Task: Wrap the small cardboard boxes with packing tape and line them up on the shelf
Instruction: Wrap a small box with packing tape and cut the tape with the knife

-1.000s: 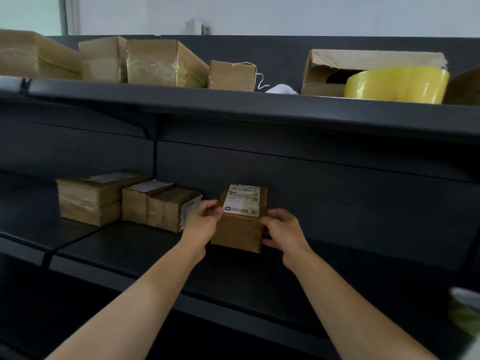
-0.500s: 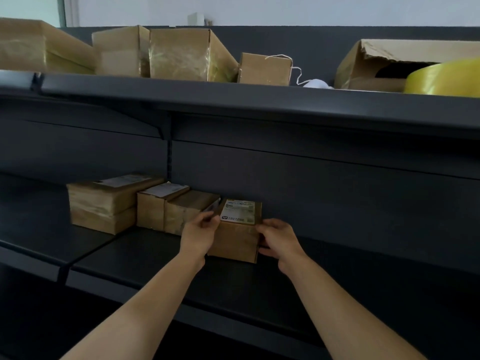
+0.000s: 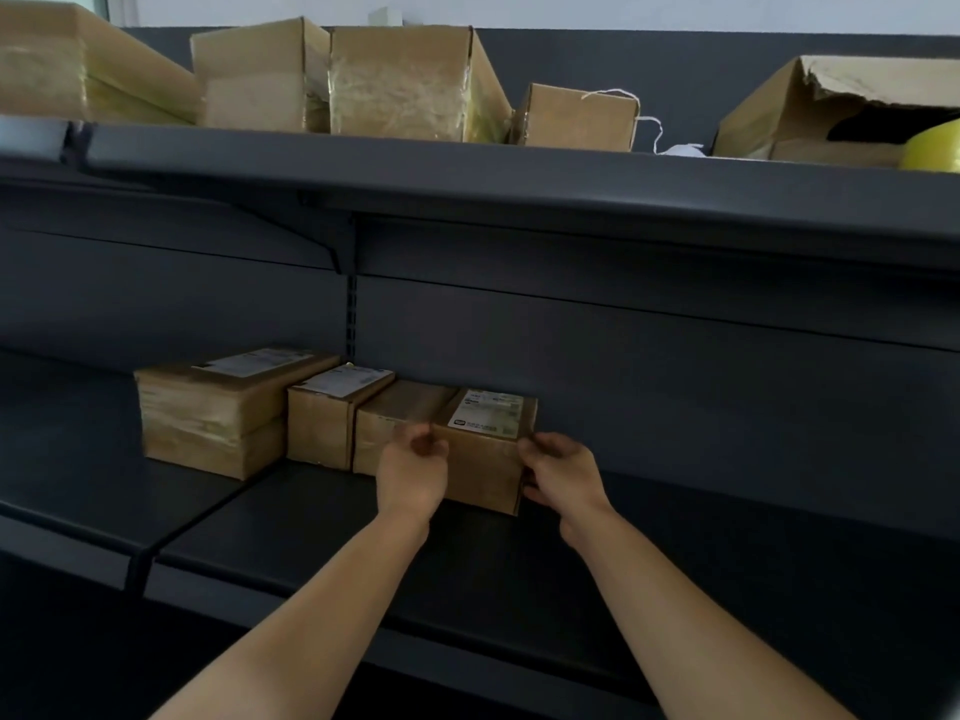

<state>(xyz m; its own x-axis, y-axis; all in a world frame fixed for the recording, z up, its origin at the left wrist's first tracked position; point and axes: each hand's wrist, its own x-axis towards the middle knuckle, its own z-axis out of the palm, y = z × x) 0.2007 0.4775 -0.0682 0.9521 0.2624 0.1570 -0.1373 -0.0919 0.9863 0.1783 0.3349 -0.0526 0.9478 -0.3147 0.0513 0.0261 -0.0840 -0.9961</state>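
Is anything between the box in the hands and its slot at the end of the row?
Nothing visible. The labelled box already sits on the lower shelf against its neighbour box, the end of the row.

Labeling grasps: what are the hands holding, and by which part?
The labelled box, resting on the shelf: right hand at its right edge, left hand at its left front.

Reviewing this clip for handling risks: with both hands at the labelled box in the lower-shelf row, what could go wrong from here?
1. The small labelled cardboard box sits further forward than the plain brown box beside it; released now, the row may end up uneven.
2. The left hand crosses that neighbour's front, so pulling back could nudge it.
3. The right hand grips the box's outer corner; an uneven push might turn it askew on the dark lower shelf.
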